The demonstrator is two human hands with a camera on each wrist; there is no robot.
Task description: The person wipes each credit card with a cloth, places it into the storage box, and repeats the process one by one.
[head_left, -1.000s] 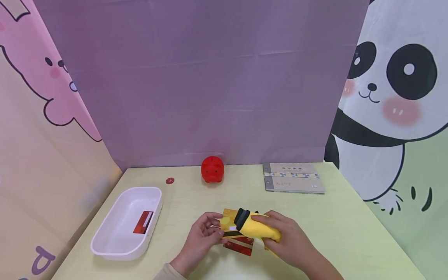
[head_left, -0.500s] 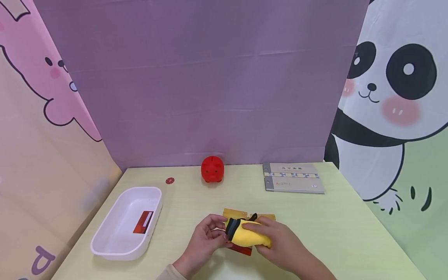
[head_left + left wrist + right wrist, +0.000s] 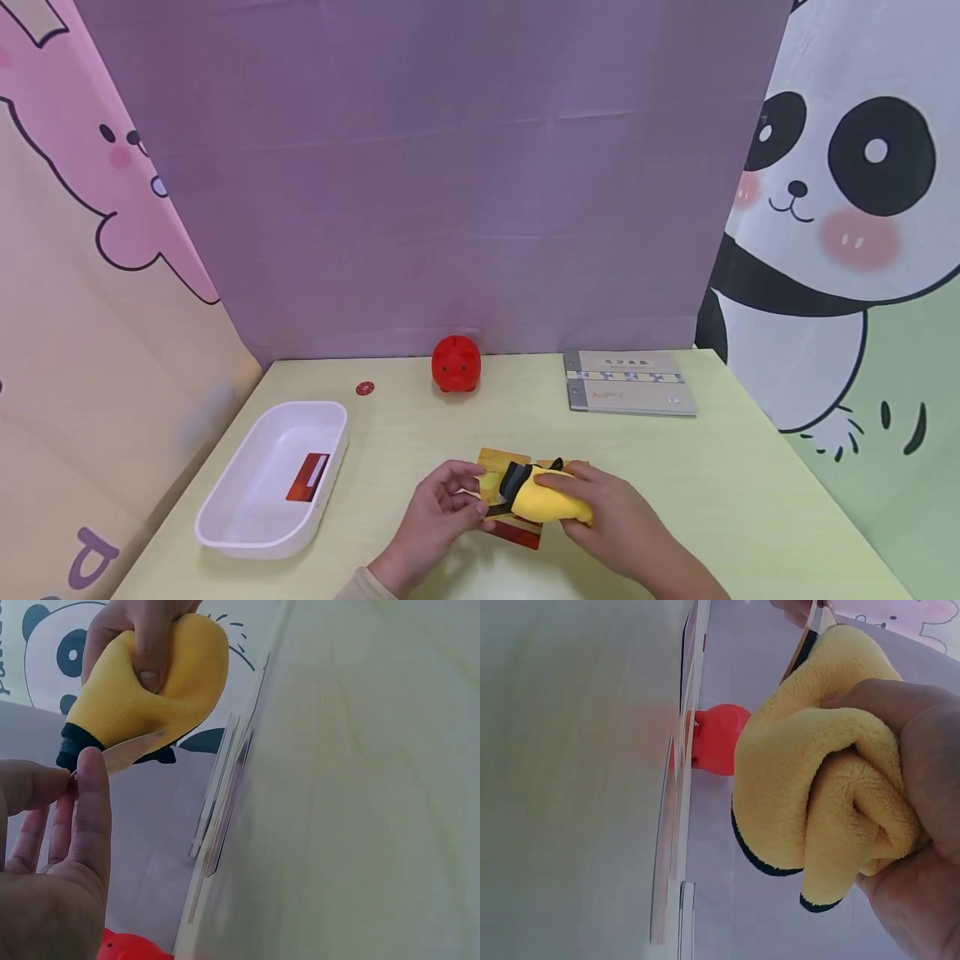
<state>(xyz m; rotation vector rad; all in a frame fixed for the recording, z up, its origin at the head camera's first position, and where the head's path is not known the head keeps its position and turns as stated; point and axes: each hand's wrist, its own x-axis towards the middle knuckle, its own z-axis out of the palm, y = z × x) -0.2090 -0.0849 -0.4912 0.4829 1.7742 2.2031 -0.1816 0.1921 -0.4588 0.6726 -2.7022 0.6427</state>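
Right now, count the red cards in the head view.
2 visible: one red card in the white tray, another red card on the tabletop between left hand and right hand; others may be hidden.

**Cartoon-walled booth around a counter**

The place looks like a small staged booth, dressed like a children's corner. A creased purple sheet [image 3: 450,167] hangs behind the pale counter [image 3: 420,429], closing off the back. On the left, a beige hanging carries a pink cartoon animal [image 3: 63,142]; on the right, a large panda [image 3: 832,267] fills another. A red piggy bank [image 3: 456,364] at the counter's back suits the playroom look. Whether a home or a studio surrounds it cannot be told.
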